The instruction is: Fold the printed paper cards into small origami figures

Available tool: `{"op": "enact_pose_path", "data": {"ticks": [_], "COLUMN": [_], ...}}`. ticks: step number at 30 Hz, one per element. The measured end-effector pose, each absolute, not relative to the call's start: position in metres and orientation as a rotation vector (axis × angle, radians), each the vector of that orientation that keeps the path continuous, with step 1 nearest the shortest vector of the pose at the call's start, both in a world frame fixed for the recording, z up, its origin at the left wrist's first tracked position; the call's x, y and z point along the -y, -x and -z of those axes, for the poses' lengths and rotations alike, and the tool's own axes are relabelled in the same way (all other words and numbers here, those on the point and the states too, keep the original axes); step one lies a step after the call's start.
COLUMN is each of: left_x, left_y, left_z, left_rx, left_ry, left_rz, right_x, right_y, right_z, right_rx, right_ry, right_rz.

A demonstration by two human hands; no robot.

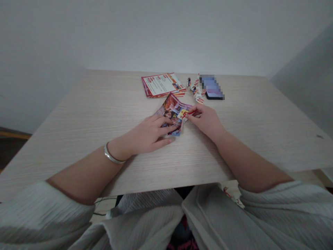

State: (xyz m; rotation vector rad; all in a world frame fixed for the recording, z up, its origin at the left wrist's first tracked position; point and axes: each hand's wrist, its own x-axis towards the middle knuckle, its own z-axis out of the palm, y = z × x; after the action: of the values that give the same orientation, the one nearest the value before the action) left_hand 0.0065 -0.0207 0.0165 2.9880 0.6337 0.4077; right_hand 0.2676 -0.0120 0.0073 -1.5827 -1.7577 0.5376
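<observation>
A colourful printed paper sheet [172, 108] lies on the light wooden table [104, 104] in front of me. My left hand [149, 133] rests flat on its near part, fingers spread over the print, a silver bangle on the wrist. My right hand [205, 119] pinches the sheet's right corner between thumb and fingers, where the paper is folded up. Both forearms lie on the table.
A stack of red-and-white leaflets [161, 84] lies at the back of the table. Beside the stack are small folded paper pieces [195, 89] and a dark phone [212, 89]. A wall stands behind the table. Another paper scrap [232, 194] lies on my lap.
</observation>
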Motion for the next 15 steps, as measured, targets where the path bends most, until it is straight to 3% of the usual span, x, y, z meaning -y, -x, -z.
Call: {"op": "enact_pose_path", "data": {"ticks": [15], "left_x": [0.016], "left_y": [-0.006], "left_z": [-0.010], "left_rx": [-0.625], "left_ry": [-2.980], "left_rz": [-0.489], "right_x": [0.010], "right_y": [-0.266], "right_z": [-0.002], "right_rx": [1.755], "right_ry": [1.404], "right_rz": [-0.697]}}
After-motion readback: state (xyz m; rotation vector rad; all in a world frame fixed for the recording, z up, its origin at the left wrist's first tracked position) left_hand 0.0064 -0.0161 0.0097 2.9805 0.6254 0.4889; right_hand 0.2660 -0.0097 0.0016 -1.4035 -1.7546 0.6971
